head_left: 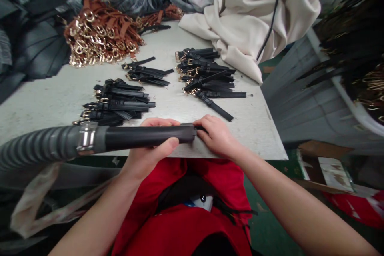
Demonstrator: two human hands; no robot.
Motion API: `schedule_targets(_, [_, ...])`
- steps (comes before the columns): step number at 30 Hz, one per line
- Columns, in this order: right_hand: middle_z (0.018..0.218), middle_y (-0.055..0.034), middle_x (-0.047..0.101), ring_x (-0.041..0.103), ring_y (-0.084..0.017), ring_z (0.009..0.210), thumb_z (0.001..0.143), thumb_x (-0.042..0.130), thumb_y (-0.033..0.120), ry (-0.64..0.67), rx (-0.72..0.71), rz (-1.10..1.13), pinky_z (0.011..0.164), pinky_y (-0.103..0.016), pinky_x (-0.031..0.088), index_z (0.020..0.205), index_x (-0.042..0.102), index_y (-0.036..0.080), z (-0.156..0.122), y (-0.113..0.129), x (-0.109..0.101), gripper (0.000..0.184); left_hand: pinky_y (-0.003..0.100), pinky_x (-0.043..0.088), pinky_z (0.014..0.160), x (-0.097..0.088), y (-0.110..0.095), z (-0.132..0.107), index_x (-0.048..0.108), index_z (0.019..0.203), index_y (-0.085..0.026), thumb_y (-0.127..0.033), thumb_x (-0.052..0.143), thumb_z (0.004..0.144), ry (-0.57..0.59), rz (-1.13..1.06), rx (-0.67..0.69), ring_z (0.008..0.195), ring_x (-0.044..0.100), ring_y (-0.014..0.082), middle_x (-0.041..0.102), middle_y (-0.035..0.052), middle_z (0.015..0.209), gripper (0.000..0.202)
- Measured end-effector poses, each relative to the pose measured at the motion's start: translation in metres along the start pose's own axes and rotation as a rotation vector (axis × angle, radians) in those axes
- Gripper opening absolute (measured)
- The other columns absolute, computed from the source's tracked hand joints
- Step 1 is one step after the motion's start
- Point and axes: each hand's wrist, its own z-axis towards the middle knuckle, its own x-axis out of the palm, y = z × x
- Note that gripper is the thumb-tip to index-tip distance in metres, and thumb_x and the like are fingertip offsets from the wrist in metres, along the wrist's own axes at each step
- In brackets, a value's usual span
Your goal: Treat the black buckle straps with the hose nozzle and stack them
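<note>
Black nozzle (150, 137): over the near edge of the table (165, 108), long axis running left to right, almost parallel to that edge, mouth pointing right.
Grey hose (45, 142): joins the nozzle's left end.
Left hand (145, 156): curled under the nozzle, thumb on the near side, fingers beyond; from here I can't tell what it grips.
Right hand (218, 136): pinching a dark strip (200, 128) just beside the mouth.

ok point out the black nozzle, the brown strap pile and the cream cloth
Black nozzle (150, 136), head view: middle of its tube.
Brown strap pile (105, 34), head view: middle of the heap.
Cream cloth (246, 20), head view: its folded middle.
</note>
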Motion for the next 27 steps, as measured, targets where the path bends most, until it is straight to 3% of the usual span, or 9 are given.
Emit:
schedule_targets(4, [0.099, -0.0103, 0.065, 0.058, -0.025, 0.095, 0.086, 0.051, 0.016, -0.040, 0.022, 0.057, 0.087, -0.041, 0.045, 0.116, 0.057, 0.017, -0.001, 0.000, 0.002, 0.031, 0.035, 0.054, 0.076, 0.003, 0.001, 0.005, 0.063, 0.089, -0.022, -0.026, 0.079, 0.068, -0.064, -0.019, 0.002, 0.090, 0.067, 0.0237, 0.072, 0.0068, 0.098, 0.028])
schedule_targets(8, [0.099, -0.0116, 0.066, 0.058, -0.026, 0.096, 0.084, 0.050, 0.014, -0.052, 0.032, 0.081, 0.087, -0.043, 0.045, 0.120, 0.055, 0.014, -0.001, 0.000, 0.001, 0.036, 0.030, 0.053, 0.064, 0.006, -0.001, 0.007, 0.062, 0.087, -0.021, -0.029, 0.080, 0.065, -0.057, -0.078, -0.035, 0.080, 0.066, 0.0206, 0.072, 0.0061, 0.093, 0.030])
schedule_targets(11, [0.098, -0.0121, 0.066, 0.058, -0.026, 0.096, 0.085, 0.051, 0.016, -0.039, 0.031, 0.081, 0.088, -0.042, 0.044, 0.118, 0.056, 0.012, -0.001, 0.001, 0.001, 0.033, 0.024, 0.048, 0.050, 0.003, -0.005, 0.006, 0.063, 0.084, -0.020, -0.030, 0.082, 0.061, -0.150, -0.106, -0.077, 0.065, 0.063, 0.0150, 0.072, 0.0038, 0.089, 0.031])
schedule_targets(13, [0.099, -0.0115, 0.066, 0.058, -0.025, 0.096, 0.085, 0.051, 0.016, -0.035, 0.022, 0.071, 0.088, -0.041, 0.044, 0.117, 0.057, 0.013, 0.000, 0.000, 0.002, 0.033, 0.022, 0.046, 0.048, 0.005, -0.005, 0.006, 0.063, 0.082, -0.020, -0.030, 0.083, 0.060, -0.193, -0.118, -0.070, 0.061, 0.061, 0.0131, 0.072, 0.0028, 0.088, 0.031])
schedule_targets(18, [0.100, -0.0109, 0.066, 0.058, -0.024, 0.095, 0.087, 0.049, 0.016, -0.052, 0.011, 0.014, 0.087, -0.039, 0.044, 0.112, 0.060, 0.016, 0.000, -0.002, 0.002, 0.028, 0.023, 0.048, 0.051, 0.014, -0.003, 0.010, 0.064, 0.081, -0.019, -0.026, 0.083, 0.058, -0.135, -0.186, -0.077, 0.065, 0.062, 0.0140, 0.073, 0.0028, 0.086, 0.030])
schedule_targets(23, [0.100, -0.0101, 0.066, 0.058, -0.024, 0.096, 0.087, 0.052, 0.021, -0.027, -0.034, -0.027, 0.089, -0.037, 0.043, 0.105, 0.065, 0.018, -0.001, 0.001, 0.001, 0.023, 0.022, 0.047, 0.047, -0.012, -0.017, -0.004, 0.068, 0.081, -0.020, -0.026, 0.084, 0.058, -0.363, -0.245, -0.065, 0.065, 0.064, 0.0158, 0.075, 0.0034, 0.083, 0.028])
schedule_targets(27, [0.097, -0.0089, 0.064, 0.057, -0.025, 0.095, 0.083, 0.059, 0.028, -0.035, 0.014, -0.075, 0.087, -0.039, 0.043, 0.099, 0.067, 0.020, 0.000, 0.005, 0.003, 0.020, 0.022, 0.047, 0.046, -0.027, -0.026, -0.020, 0.070, 0.081, -0.020, -0.024, 0.083, 0.058, -0.339, -0.224, 0.013, 0.065, 0.063, 0.0160, 0.075, 0.0044, 0.085, 0.026])
